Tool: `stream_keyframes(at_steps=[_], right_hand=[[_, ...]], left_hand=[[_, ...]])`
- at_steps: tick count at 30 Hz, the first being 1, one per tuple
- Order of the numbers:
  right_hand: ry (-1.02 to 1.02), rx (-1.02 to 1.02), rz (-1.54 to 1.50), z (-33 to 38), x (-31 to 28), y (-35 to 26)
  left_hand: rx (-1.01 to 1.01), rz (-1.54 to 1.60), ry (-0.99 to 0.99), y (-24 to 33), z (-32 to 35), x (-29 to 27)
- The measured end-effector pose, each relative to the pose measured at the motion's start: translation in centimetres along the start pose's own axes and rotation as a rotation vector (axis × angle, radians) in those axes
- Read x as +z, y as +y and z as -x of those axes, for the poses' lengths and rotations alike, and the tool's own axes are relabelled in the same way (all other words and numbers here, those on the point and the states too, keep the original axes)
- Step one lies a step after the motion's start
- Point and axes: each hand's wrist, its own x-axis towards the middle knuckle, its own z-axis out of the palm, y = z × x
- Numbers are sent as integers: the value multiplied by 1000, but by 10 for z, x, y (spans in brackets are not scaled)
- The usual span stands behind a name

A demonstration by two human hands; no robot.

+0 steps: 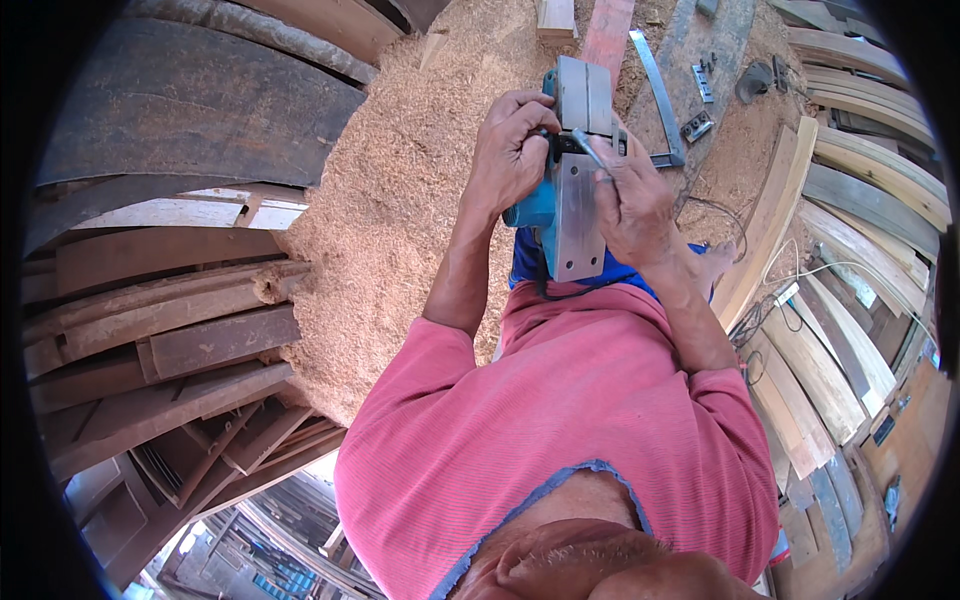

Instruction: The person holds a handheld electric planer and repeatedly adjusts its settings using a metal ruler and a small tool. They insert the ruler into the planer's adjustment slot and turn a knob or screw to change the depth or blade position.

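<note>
Pink cloth of the person's shirt [560,430], edged in blue at the neck, fills the lower middle of the view, closest to the lens. Beyond it a broad heap of sawdust [400,200] spreads across the upper middle, running up to dark, weathered planks [160,330] stacked on the left and to pale curved boards [850,230] fanned out on the right. A white cable [800,275] trails over those right-hand boards.

Held up in front of the chest, over the sawdust, is an electric planer [570,190] with a teal body, turned so that its flat grey metal sole faces the camera. The left hand [512,152] is clenched around the planer's left side near the gap in the sole. The right hand [632,205] rests against the sole's right edge and pinches a thin metal tool [592,152] whose tip sits at that gap.

Past the planer, a metal square [660,100] lies on the ground, with small grey metal parts [698,125] just beside it. No labels or packages can be made out anywhere
</note>
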Motion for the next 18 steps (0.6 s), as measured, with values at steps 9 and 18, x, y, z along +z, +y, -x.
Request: stream_keyframes(at_steps=[9,18], right_hand=[[30,-88,83,-3,3,7],[99,-98,73,-3,2,15]], left_hand=[[-19,9,-12,0,-1,0],[-52,59,-17,0,-1,0]])
